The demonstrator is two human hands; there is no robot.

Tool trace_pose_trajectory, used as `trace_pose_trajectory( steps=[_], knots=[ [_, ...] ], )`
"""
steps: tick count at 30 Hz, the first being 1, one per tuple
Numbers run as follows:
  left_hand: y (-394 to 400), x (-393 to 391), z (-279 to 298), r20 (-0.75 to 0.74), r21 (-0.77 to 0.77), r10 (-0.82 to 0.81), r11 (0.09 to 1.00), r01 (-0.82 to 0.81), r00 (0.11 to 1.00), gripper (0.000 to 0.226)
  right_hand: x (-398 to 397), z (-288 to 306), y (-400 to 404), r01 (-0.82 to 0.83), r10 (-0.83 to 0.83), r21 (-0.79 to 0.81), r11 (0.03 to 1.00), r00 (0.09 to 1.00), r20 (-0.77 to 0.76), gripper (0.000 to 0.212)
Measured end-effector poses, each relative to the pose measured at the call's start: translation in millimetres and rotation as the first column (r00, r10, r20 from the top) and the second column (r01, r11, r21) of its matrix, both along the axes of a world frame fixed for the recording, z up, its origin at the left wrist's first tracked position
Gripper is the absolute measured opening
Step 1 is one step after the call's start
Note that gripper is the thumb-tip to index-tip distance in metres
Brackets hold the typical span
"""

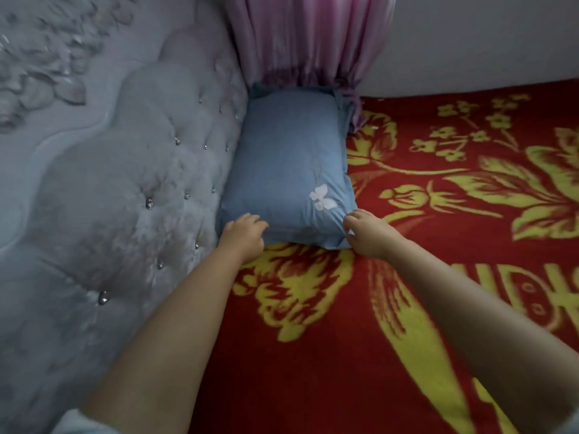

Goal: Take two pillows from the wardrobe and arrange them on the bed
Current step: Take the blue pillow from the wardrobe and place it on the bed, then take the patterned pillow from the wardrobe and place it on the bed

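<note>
A blue pillow with a white butterfly lies on the bed, which is covered by a red blanket with yellow flowers. The pillow rests against the grey tufted headboard in the bed's far corner. My left hand grips the pillow's near left corner, fingers curled on the fabric. My right hand pinches the near right corner. Only one pillow is in view.
A pink curtain hangs down behind the pillow's far end. A pale wall runs along the bed's far side. The red blanket stretches open to the right and toward me.
</note>
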State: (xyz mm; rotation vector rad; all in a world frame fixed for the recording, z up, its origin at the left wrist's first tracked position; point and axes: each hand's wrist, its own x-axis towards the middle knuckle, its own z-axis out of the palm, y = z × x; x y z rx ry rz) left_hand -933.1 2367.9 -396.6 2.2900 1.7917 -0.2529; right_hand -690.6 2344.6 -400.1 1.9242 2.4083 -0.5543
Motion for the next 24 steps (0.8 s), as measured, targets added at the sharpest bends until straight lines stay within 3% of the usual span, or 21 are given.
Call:
trace_pose_trajectory(
  steps=[8, 14, 19, 24],
  knots=[
    [-83, 23, 56, -0.048, 0.096, 0.051, 0.994, -0.046, 0.998, 0.04, -18, 54, -58, -0.123, 0.126, 0.074, 0.99, 0.991, -0.038, 0.032],
    [-190, 51, 91, -0.058, 0.227, 0.323, 0.926, -0.303, 0.945, 0.034, -11, 94, -122, -0.325, 0.334, 0.187, 0.927, 0.942, -0.018, 0.034],
    [-337, 63, 106, -0.101, 0.207, 0.594, 0.798, -0.567, 0.798, 0.036, -20, 120, -211, -0.587, 0.602, 0.191, 0.787, 0.798, -0.028, 0.039],
    [-487, 70, 125, -0.13, 0.208, 0.787, 0.616, -0.76, 0.603, 0.03, -50, 135, -315, -0.781, 0.806, 0.214, 0.587, 0.588, -0.063, 0.039]
  ],
)
